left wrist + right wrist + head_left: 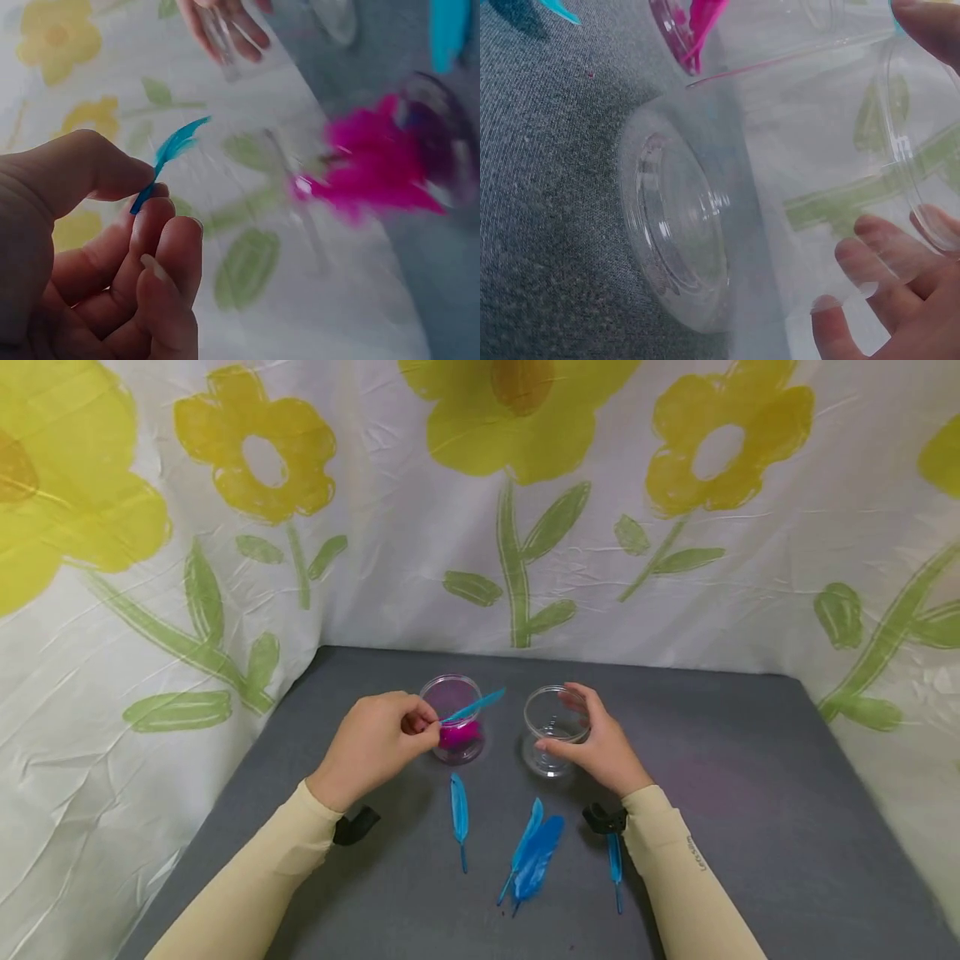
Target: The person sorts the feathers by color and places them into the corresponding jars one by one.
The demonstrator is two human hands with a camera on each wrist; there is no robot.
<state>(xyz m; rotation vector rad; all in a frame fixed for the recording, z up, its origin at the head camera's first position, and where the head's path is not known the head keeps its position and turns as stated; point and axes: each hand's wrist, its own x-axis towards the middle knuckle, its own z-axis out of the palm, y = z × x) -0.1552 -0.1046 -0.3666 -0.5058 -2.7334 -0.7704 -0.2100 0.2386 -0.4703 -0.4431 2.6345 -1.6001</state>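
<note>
Between thumb and fingertips, my left hand pinches a blue feather by its quill. The feather points to the right, over the mouth of a clear jar with magenta feathers inside. In the left wrist view, the quill end of the blue feather sticks out below the thumb. My right hand grips a second clear jar, thumb at the near side and fingers round the far side. Through the wall of this jar no contents show in the right wrist view; it is upright.
A single blue feather lies before the left jar. Two more blue feathers overlap near the middle, and another blue feather lies partly under my right wrist. A white flowered cloth hangs behind the grey table.
</note>
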